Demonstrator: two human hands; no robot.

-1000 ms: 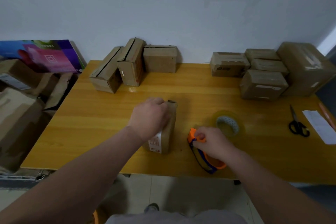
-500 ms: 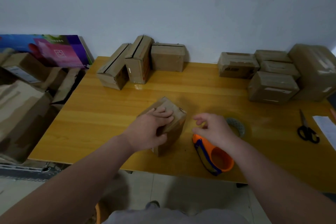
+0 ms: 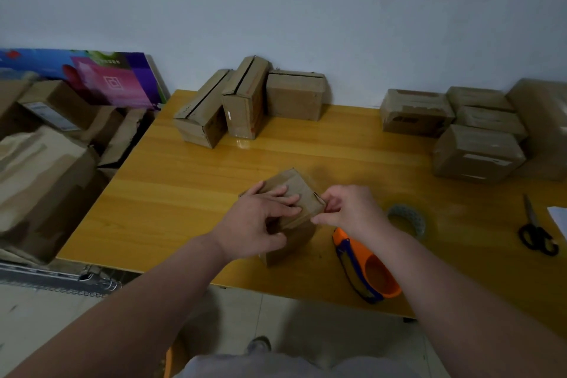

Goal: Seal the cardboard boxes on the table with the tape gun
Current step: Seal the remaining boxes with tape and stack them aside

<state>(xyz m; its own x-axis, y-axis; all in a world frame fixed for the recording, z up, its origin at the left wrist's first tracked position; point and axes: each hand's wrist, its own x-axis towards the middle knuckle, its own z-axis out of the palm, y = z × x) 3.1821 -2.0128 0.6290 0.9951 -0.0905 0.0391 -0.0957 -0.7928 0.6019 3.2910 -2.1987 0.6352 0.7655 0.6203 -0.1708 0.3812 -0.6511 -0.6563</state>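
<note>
A small cardboard box stands tilted near the front middle of the yellow wooden table. My left hand grips it, fingers spread over its top face and thumb on its near side. My right hand pinches the box's right top edge. The orange and blue tape gun lies on the table just right of the box, under my right forearm, with no hand on it. A loose roll of clear tape lies behind the gun.
Three boxes stand at the back left of the table, several more are stacked at the back right. Black scissors and a white paper lie at the right edge. Piled cardboard fills the floor at left.
My right hand let go of the tape gun and moved to the box's right edge. My left hand tipped the box from standing on edge to its broad face up.
</note>
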